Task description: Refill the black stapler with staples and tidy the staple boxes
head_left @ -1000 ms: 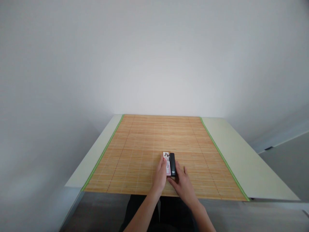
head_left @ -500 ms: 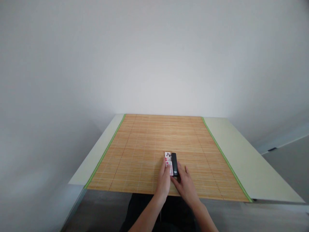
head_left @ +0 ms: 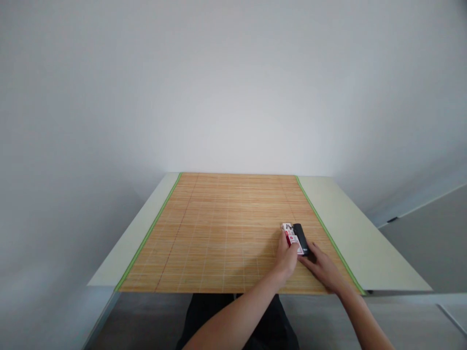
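Note:
A small white and red box (head_left: 291, 236) lies on the bamboo mat (head_left: 219, 228) beside a black stapler (head_left: 301, 238), near the mat's right green edge. My left hand (head_left: 285, 257) reaches across with its fingers curled against the box's near left side. My right hand (head_left: 322, 267) lies just behind the stapler, fingers extended and touching its near end. Both things rest on the mat.
The mat covers a pale green table (head_left: 365, 243) that stands against a white wall (head_left: 233, 87). Bare table strips run along the mat's left and right sides. The table's near edge is just below my hands. My dark-clothed lap (head_left: 233, 321) shows under it.
Both hands have slid the box and stapler together from the mat's middle front to its right side.

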Demonstrator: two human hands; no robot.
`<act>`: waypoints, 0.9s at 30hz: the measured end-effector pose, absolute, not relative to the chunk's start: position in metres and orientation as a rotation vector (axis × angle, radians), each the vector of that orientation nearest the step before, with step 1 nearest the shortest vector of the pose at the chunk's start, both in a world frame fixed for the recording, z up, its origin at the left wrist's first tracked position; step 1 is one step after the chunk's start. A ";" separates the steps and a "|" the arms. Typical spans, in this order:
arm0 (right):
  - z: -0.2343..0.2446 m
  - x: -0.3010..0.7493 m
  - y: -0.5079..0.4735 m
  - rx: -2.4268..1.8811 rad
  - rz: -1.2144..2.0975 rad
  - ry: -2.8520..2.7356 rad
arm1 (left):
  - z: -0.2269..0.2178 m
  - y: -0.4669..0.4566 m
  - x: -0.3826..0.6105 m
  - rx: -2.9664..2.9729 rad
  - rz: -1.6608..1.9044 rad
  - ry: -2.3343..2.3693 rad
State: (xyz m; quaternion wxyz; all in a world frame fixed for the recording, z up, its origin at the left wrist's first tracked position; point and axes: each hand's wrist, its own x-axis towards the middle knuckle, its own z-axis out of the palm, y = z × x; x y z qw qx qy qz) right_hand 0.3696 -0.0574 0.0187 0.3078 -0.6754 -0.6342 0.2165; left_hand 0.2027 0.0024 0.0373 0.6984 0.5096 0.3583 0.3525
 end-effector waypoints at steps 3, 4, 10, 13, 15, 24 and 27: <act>0.026 0.376 -0.055 -1.789 0.582 -1.645 | 0.027 0.007 0.214 1.165 0.836 0.827; 0.026 0.377 -0.054 -1.785 0.579 -1.643 | 0.023 0.009 0.216 1.192 0.851 0.834; 0.014 0.383 -0.052 -1.726 0.581 -1.695 | 0.014 0.015 0.217 1.337 0.833 0.893; 0.003 0.388 -0.052 -1.713 0.589 -1.719 | 0.015 0.016 0.215 1.381 0.821 0.920; -0.004 0.392 -0.052 -1.708 0.584 -1.726 | 0.015 0.015 0.215 1.416 0.828 0.954; -0.013 0.393 -0.049 -1.696 0.524 -1.711 | 0.033 0.013 0.209 1.417 0.806 1.018; -0.011 0.391 -0.050 -1.706 0.531 -1.694 | 0.040 0.013 0.204 1.378 0.800 0.993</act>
